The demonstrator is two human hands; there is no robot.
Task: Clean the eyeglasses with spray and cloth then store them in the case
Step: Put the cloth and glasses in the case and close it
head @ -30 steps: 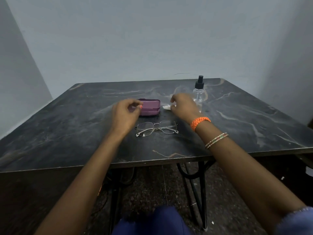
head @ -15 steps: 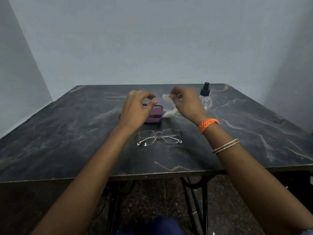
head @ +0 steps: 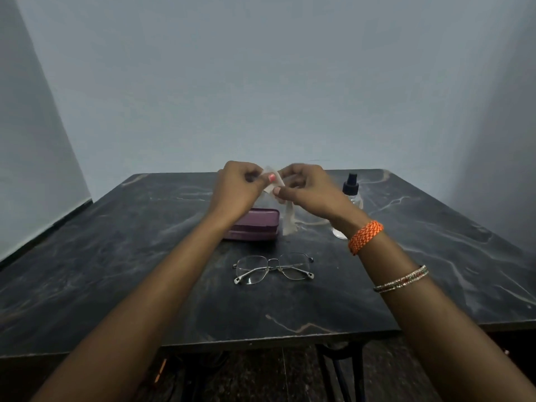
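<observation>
Glasses: wire frame, clear lenses, temples folded, lying flat on the table near its front edge; untouched by either hand.

Cloth: thin, pale, lifted above the table at 12 o'clock from the glasses; upper edge pinched, lower end hanging down beside the case.

Left hand: raised, fingers closed, gripping the cloth's top left part.

Right hand: raised, fingers closed, gripping the cloth's top right part; orange band at the wrist, bangles further down the forearm.

Case: purple, lid shut, on the table at 12 o'clock from the glasses, partly hidden behind the left wrist.

Bottle: clear, black spray top, upright, at 2 o'clock from the glasses, partly hidden by the right wrist.
</observation>
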